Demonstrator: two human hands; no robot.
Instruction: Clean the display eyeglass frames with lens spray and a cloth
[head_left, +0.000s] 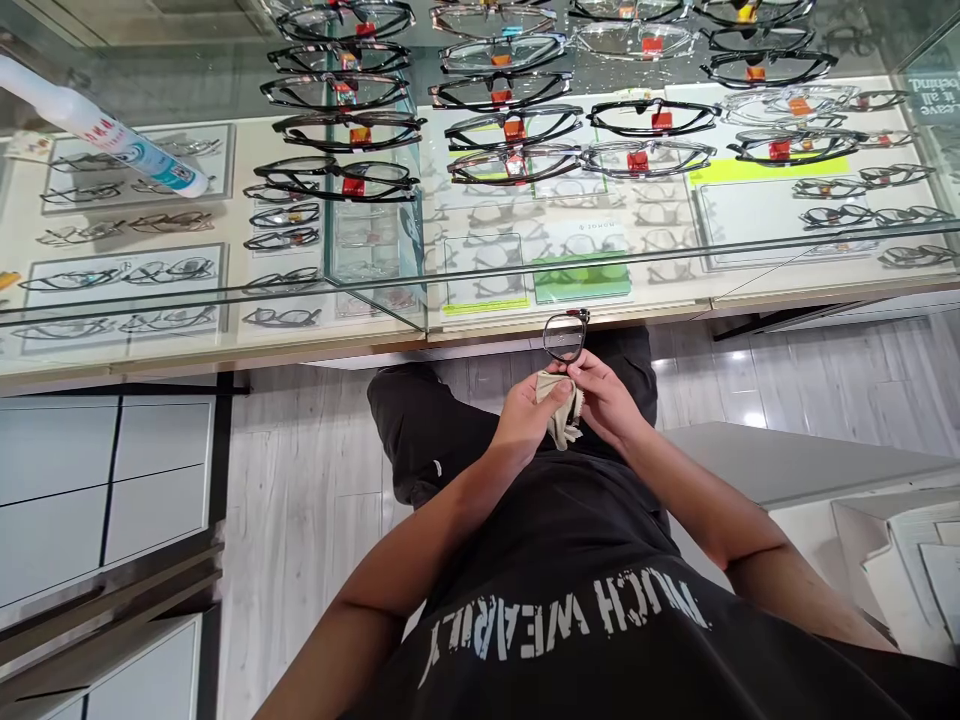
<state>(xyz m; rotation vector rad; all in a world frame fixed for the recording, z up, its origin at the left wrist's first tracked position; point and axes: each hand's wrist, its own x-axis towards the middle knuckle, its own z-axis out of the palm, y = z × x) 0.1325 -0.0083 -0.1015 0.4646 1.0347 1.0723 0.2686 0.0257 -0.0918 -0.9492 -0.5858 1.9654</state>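
Note:
A pair of dark-framed eyeglasses (565, 338) is held up over my lap, just in front of the display case's edge. One lens points away from me; the other lens is covered by a beige cleaning cloth (553, 422). My left hand (523, 412) is closed on the cloth, its thumb pressing the fabric where the covered lens seems to be. My right hand (602, 395) pinches the frame near its middle, fingers close to the cloth. The cloth's jagged lower edge hangs between both hands.
A glass display case (480, 272) spans the front, with rows of tagged eyeglasses (517, 130) on its top and more inside. A white and blue spray bottle (112, 135) lies at its left. White cabinets (105, 480) stand left, a grey-topped unit (810, 460) right.

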